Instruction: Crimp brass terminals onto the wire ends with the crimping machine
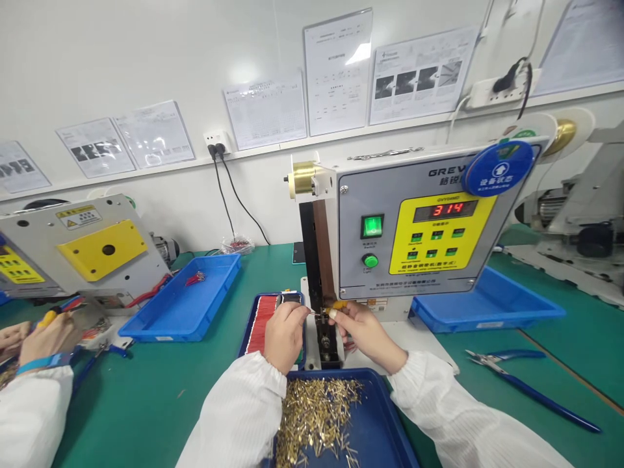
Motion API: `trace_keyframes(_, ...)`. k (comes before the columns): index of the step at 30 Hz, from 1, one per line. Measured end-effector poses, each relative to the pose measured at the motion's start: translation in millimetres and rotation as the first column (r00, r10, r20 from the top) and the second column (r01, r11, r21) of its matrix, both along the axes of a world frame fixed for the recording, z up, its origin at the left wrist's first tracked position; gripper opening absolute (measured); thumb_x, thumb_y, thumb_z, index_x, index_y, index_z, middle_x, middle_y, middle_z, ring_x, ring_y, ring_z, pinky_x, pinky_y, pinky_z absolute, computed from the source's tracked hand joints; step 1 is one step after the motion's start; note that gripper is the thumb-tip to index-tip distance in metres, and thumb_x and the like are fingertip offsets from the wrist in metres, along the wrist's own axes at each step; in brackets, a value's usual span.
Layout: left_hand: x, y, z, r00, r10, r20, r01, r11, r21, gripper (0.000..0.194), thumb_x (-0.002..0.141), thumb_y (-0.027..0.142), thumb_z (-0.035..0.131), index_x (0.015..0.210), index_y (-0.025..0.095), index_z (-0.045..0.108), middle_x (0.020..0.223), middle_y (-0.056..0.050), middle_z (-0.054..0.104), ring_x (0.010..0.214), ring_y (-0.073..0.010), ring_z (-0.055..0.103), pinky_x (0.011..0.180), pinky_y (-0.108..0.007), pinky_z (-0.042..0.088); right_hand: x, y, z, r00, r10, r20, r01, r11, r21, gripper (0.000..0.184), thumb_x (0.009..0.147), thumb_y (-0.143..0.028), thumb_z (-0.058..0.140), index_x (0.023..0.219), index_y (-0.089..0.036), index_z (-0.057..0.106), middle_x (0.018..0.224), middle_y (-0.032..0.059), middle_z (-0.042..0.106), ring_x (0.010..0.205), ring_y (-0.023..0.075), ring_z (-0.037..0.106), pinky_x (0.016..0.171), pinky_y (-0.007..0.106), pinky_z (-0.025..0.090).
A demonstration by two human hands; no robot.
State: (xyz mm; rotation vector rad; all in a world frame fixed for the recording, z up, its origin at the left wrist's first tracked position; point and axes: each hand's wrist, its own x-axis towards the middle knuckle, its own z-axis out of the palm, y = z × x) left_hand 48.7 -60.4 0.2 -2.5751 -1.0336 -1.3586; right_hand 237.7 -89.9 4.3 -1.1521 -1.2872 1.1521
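Note:
My left hand (284, 336) is closed in a pinch on a thin red wire, its tip pointing into the slot of the grey crimping machine (404, 221). My right hand (363, 331) is closed on a small yellow part right at the machine's jaw (322, 316). Both hands meet at the black vertical column. Below my wrists a blue tray (380, 422) holds a heap of several gold terminals (316, 413). Left of the column a small tray holds red wires (260, 322).
An empty blue tray (182, 302) with a few red wires lies left; another blue tray (487, 305) lies right. Blue-handled pliers (526, 383) rest on the green mat. A co-worker's hands (41, 338) work at a second machine (82, 247) on the left.

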Motion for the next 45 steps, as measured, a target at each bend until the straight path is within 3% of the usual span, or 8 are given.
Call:
trace_keyframes(34,1.4,-1.6,1.5,0.999,0.025,-0.034,-0.026,1.000,-0.006,0.022,0.092,0.014,0.042,0.098,0.018,0.063,0.093,-0.007,0.063,0.089,-0.0165,0.059,0.078,-0.028,0.050,-0.5,-0.5,0.8,1.000,-0.014,0.011,0.014,1.000,-0.021,0.032,0.077,-0.051,0.059,0.069,-0.021,0.052,0.047,-0.0053,0.045,0.040,0.0112,0.043,0.039,0.023,0.034)
trace_keyframes(45,2.7,-6.1,9.5,0.999,0.037,0.011,-0.038,0.994,0.107,0.017,0.090,0.014,0.048,0.093,0.019,0.064,0.085,-0.005,0.060,0.083,-0.0171,0.053,0.076,-0.030,0.045,-7.1,-3.4,1.7,0.996,-0.085,0.004,0.085,0.996,-0.013,0.032,0.076,-0.053,0.057,0.071,-0.023,0.050,0.047,-0.0068,0.044,0.036,0.0106,0.040,0.033,0.023,0.031)
